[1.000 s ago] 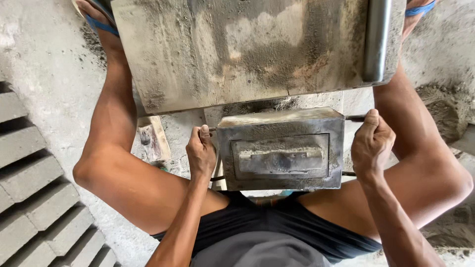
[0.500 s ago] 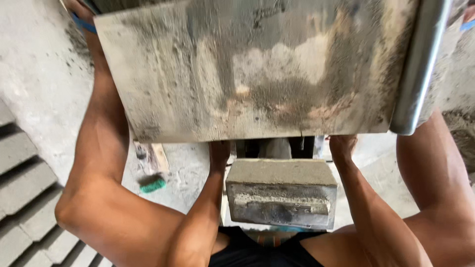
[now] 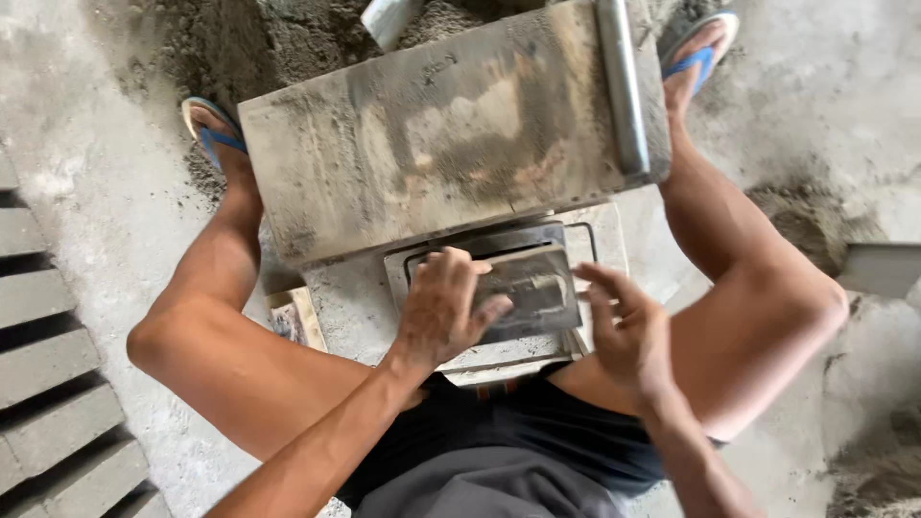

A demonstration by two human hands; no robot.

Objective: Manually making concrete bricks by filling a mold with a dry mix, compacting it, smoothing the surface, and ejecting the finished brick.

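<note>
Left-hand grip (image 3: pixel 443 312) presses flat, fingers spread, on the grey rectangular metal press plate (image 3: pixel 532 288) seated in the cement-caked steel block mould (image 3: pixel 499 288); right hand (image 3: pixel 624 331) hovers open, empty, beside it. Seemingly compacting; next, firm, level pressure.

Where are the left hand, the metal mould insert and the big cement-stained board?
left hand (image 3: pixel 443 312), head view, on the back of the hand
metal mould insert (image 3: pixel 537 288), head view, on its bare grey top face
cement-stained board (image 3: pixel 432 134), head view, on the middle of its flat surface
</note>
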